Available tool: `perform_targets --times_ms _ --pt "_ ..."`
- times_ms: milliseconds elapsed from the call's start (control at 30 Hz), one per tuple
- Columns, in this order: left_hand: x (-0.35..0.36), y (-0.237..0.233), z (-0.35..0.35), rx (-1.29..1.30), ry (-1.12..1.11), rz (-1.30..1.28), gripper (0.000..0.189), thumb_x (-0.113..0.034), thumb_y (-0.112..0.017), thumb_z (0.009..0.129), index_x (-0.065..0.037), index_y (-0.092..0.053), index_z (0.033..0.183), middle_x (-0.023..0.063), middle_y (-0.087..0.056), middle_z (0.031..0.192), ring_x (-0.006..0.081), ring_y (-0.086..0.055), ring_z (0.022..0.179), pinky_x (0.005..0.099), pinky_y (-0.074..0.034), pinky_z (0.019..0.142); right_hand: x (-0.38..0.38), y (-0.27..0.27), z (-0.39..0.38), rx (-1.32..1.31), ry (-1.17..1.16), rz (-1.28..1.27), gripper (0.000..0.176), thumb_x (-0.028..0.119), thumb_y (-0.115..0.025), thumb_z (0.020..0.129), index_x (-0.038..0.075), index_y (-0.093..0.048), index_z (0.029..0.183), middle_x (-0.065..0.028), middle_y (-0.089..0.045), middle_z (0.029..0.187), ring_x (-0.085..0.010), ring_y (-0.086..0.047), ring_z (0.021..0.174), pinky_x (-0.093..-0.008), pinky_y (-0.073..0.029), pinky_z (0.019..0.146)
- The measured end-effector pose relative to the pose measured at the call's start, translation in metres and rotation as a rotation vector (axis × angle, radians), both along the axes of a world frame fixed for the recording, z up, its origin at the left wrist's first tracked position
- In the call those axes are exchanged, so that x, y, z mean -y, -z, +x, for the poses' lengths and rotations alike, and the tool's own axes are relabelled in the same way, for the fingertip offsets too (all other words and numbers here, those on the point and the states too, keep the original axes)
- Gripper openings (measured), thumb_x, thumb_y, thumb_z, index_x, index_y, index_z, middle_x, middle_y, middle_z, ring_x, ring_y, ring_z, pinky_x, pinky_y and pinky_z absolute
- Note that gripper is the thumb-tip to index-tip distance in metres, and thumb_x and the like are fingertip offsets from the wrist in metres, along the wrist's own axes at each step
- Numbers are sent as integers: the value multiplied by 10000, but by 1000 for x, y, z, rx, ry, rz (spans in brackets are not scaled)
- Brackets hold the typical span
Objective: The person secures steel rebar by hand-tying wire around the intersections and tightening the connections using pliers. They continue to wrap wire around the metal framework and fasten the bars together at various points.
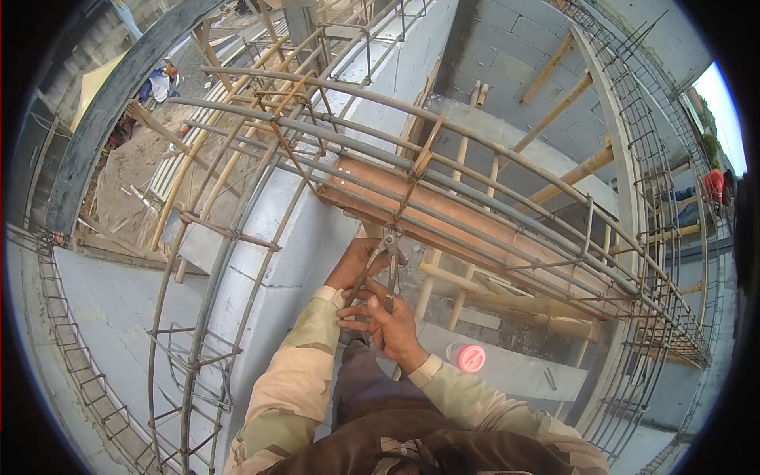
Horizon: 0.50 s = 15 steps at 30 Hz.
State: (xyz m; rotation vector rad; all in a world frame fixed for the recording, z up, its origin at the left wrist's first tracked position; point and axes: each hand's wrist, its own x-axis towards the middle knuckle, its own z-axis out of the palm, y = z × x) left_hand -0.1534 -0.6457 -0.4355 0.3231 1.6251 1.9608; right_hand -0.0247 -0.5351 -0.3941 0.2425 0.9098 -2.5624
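My right hand is closed around the handles of a pair of pincers, whose legs are spread apart. The jaws point away from me and meet the lower end of a rusty stirrup on the horizontal rebar cage. Just left of the pincers, my left hand has its fingers curled under the cage, behind the tool. What those fingers pinch is hidden. Below the bars runs a brown formwork board.
A white block wall with another rebar cage stands to my left. Bamboo poles cross below the beam. A container with a pink lid sits near my right forearm. A person in red is at far right.
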Motion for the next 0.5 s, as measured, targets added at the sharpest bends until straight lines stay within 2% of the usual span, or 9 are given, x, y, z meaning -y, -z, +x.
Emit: perform_targets --times_ms 33,100,167,400,467,500 --pt "1 -2 0 8 14 -12 153 -118 -718 937 -16 -766 1041 70 -762 990 147 -670 924 310 -509 878 1 0 0 3 2 -2 654 275 -567 1043 -11 -278 1556 -228 -506 1407 -390 -642 1163 -537 -569 981" --pt "3 -5 0 20 27 -23 164 -123 -721 938 -14 -764 1052 73 -764 999 146 -671 930 309 -506 884 2 -3 1 20 -17 -191 657 293 -554 1049 -25 -269 1549 -223 -508 1406 -375 -633 1175 -536 -572 978" --pt "6 -6 1 43 32 51 178 -135 -730 933 -12 -760 1058 77 -765 1003 151 -674 934 312 -504 895 2 -10 1 9 -20 -159 655 284 -560 1046 -28 -271 1544 -222 -507 1408 -375 -620 1198 -538 -573 978" --pt "-6 6 2 -4 24 57 169 -148 -734 930 -19 -761 1036 74 -766 998 161 -676 936 327 -505 906 -11 -2 4 -42 -73 -58 687 245 -600 1023 -52 -259 1539 -228 -501 1406 -390 -584 1252 -547 -565 996" --pt "-11 6 3 24 -65 49 69 -5 -673 931 -13 -729 971 79 -734 943 200 -694 917 374 -550 879 -17 -1 1 -49 -84 -13 694 252 -600 1023 -53 -255 1542 -230 -499 1402 -389 -590 1243 -541 -572 987" --pt "-12 11 1 27 -58 47 69 -5 -673 931 -13 -729 971 79 -734 943 200 -694 917 374 -550 879 -18 0 0 -58 -99 32 702 258 -601 1024 -55 -251 1546 -233 -497 1397 -387 -597 1233 -534 -580 977"
